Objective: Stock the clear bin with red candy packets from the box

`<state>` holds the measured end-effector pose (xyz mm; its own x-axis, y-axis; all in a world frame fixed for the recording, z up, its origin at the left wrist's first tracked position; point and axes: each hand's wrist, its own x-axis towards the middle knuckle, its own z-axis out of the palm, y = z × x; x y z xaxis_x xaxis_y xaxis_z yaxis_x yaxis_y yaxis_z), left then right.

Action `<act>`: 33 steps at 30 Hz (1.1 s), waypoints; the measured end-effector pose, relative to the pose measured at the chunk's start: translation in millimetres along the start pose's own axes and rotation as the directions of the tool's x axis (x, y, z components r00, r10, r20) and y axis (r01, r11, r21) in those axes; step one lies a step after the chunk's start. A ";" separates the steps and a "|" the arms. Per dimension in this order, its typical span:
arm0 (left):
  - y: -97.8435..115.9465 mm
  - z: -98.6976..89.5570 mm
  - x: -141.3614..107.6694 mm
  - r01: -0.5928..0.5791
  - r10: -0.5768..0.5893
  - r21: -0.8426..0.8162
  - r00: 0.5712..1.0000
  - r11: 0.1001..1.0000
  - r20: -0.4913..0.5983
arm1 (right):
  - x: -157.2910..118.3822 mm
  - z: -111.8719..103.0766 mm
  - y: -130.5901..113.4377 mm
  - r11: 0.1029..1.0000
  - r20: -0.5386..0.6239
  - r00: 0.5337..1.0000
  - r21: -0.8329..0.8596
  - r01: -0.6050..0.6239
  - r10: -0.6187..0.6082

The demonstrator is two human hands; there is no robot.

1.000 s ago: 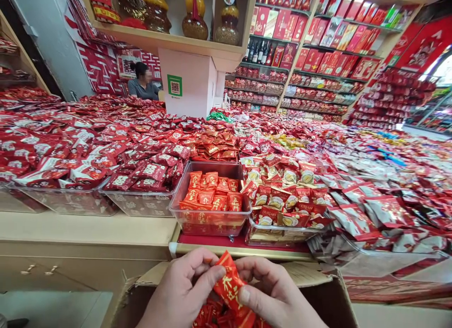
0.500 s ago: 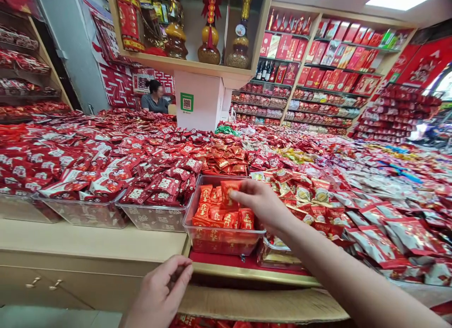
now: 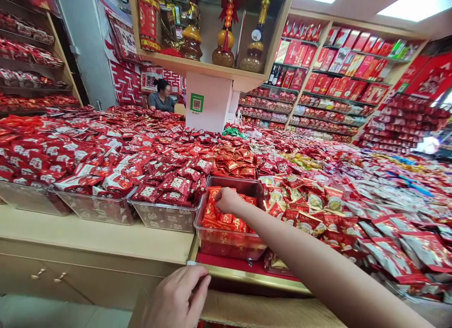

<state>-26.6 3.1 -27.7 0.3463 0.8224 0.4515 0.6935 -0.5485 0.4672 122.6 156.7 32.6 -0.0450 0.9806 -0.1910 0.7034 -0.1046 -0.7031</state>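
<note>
My right hand point(image 3: 228, 201) reaches down into a clear plastic bin point(image 3: 231, 248) of small red packets with gold lettering. Its fingers are closed at the left side of the bin, pinching a red packet point(image 3: 213, 196); the fingertips are partly hidden. Several more red packets point(image 3: 240, 224) lie around and below the hand. Low in the view, my left hand point(image 3: 181, 295) hovers before the counter edge with thumb and fingers curled together, and nothing shows in them. Beneath it, the flap of a cardboard box point(image 3: 261, 311) is partly covered by my hand and forearm.
Bins of dark red packets point(image 3: 176, 184) stand on the left. Durian-print packets point(image 3: 314, 203) and red-and-white packets point(image 3: 395, 245) are heaped on the right. A display cabinet point(image 3: 212, 71) overhangs the back on a white pillar point(image 3: 212, 118). A person point(image 3: 162, 99) is behind the heaps.
My right hand has gone from lifting a red packet above the bin to lower down among the packets, at the left. My left hand has shifted slightly right and down in view.
</note>
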 end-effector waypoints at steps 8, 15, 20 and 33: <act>0.0 0.9 -2.5 -0.006 0.006 0.013 1.000 1.000 0.030 | -7.9 -1.7 -8.2 0.856 0.075 0.993 -0.504 0.114 -0.089; -0.1 0.8 -2.7 -0.017 0.017 0.011 1.000 1.000 0.018 | -10.9 -11.0 -17.4 0.694 0.210 0.975 -0.691 0.202 -0.074; -0.8 2.2 -2.1 -0.037 0.037 -0.002 0.999 0.999 -0.029 | -15.3 -31.7 -20.5 0.592 0.276 0.954 -0.752 0.289 -0.116; -5.6 3.9 -2.7 -0.004 0.004 -0.007 0.998 1.000 0.062 | -21.1 -24.4 14.3 0.390 0.427 0.900 -0.847 0.361 0.094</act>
<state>-29.0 4.5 -34.6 0.3878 0.8280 0.4050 0.6876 -0.5525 0.4711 150.9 138.5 43.3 -0.2771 0.8014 -0.5301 0.8590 0.4538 0.2369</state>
